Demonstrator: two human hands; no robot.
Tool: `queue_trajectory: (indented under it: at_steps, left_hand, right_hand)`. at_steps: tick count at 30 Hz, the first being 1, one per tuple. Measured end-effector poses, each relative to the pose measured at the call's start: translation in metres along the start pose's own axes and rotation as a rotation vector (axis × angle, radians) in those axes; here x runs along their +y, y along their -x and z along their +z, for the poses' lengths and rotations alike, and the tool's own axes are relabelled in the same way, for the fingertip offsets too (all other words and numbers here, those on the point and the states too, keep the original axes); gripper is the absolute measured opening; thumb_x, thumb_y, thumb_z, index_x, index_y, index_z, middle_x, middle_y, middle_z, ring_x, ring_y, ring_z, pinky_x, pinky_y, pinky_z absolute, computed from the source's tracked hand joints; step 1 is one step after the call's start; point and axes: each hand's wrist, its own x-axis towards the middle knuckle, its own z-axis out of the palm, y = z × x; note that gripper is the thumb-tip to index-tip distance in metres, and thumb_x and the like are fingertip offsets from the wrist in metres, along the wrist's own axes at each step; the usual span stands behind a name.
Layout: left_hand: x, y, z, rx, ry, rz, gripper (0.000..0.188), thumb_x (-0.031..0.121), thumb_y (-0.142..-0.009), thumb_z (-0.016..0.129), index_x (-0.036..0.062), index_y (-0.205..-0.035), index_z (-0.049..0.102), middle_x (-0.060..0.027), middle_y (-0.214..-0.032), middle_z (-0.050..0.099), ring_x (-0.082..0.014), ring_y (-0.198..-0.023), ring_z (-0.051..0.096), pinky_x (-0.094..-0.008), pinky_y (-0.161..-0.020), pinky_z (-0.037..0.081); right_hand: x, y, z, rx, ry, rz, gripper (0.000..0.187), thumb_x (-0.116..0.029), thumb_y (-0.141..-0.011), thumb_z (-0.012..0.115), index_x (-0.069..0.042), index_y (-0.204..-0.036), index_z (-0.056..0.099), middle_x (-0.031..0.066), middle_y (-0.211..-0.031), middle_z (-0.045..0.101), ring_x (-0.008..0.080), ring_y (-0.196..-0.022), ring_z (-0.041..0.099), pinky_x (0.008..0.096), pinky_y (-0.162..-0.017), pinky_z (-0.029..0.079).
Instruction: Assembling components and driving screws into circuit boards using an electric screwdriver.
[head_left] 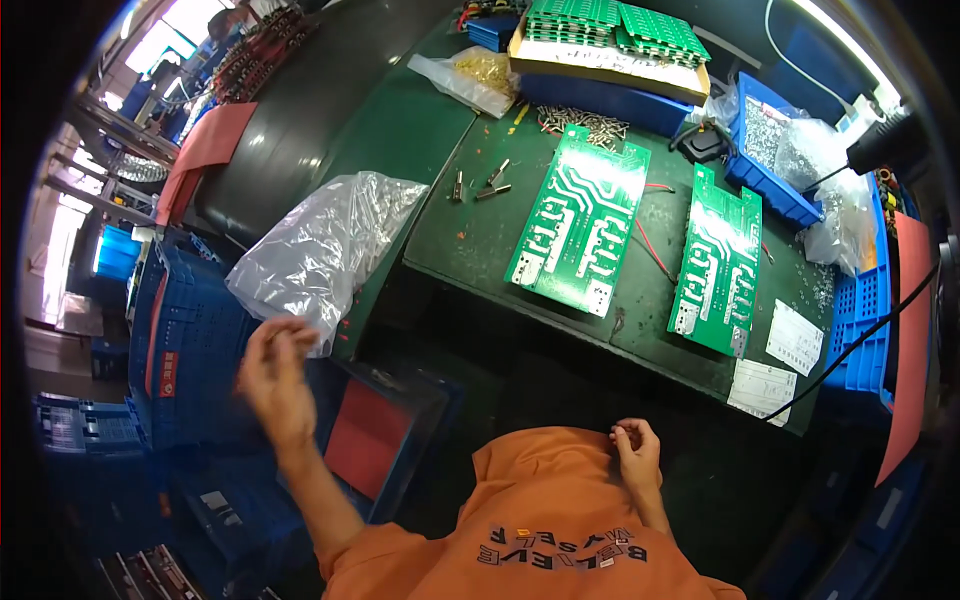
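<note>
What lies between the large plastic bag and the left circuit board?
The head view shows three metal pins on the bench between the bag and circuit board.

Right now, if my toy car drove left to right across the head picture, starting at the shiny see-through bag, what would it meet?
Clear plastic bag → three loose metal pins → left large green circuit board → right large green circuit board → upper white paper slip → pink sheet.

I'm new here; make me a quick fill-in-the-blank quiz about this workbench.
The left hand is close to a large, clear plastic ____.
The right hand is near a shirt coloured ____.
The two circuit boards lying side by side on the bench are coloured ____.
Missing words: bag; orange; green.
</note>
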Motion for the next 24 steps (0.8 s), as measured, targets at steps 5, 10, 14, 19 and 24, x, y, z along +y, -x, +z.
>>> queue_trajectory:
  at_steps: [5,10,14,19,24]
  left_hand:
    - [-0.065,-0.049,0.126,-0.428,-0.438,0.243,0.020,0.006,-0.080,0.058,-0.0016,-0.098,0.058,-0.0096,-0.086,0.058,-0.0168,-0.071,0.058,-0.0247,-0.066,0.047]
    - [-0.131,-0.080,0.188,-0.458,-0.518,0.471,0.025,0.001,-0.071,0.062,-0.0031,-0.096,0.058,-0.0155,-0.087,0.056,-0.0269,-0.077,0.058,-0.0324,-0.068,0.046]
    - [-0.125,-0.069,0.183,-0.299,-0.610,0.595,0.029,0.003,-0.069,0.063,-0.0012,-0.098,0.057,-0.0160,-0.092,0.056,-0.0329,-0.086,0.055,-0.0359,-0.077,0.044]
    - [-0.118,-0.072,0.158,-0.322,-0.589,0.451,0.032,0.005,-0.069,0.064,-0.0002,-0.099,0.056,-0.0162,-0.098,0.056,-0.0325,-0.088,0.055,-0.0352,-0.078,0.044]
    - [-0.121,-0.088,0.181,-0.507,-0.640,0.585,0.041,0.011,-0.069,0.066,-0.0019,-0.105,0.052,-0.0179,-0.107,0.052,-0.0334,-0.100,0.049,-0.0371,-0.087,0.040]
  right_hand:
    - [-0.001,0.004,-0.003,0.027,-0.024,-0.047,0.010,-0.006,-0.082,0.056,0.002,-0.089,0.055,0.0056,-0.079,0.061,0.0098,-0.071,0.058,0.0209,-0.065,0.046]
    - [-0.004,0.013,-0.008,0.130,-0.119,0.025,0.006,-0.003,-0.084,0.052,0.001,-0.088,0.053,0.0050,-0.080,0.058,0.0098,-0.071,0.055,0.0218,-0.067,0.045]
    - [-0.002,0.011,-0.012,0.181,-0.127,0.057,0.006,-0.002,-0.083,0.053,0.001,-0.088,0.053,0.0052,-0.079,0.057,0.0101,-0.070,0.055,0.0218,-0.067,0.045]
    - [-0.001,0.000,-0.007,0.092,0.009,0.060,0.011,-0.007,-0.083,0.056,0.002,-0.090,0.054,0.0059,-0.080,0.060,0.0104,-0.073,0.058,0.0218,-0.066,0.046]
    - [-0.009,-0.005,0.005,0.057,0.009,0.026,0.011,-0.007,-0.083,0.056,0.002,-0.089,0.054,0.0059,-0.078,0.060,0.0103,-0.071,0.058,0.0216,-0.065,0.047]
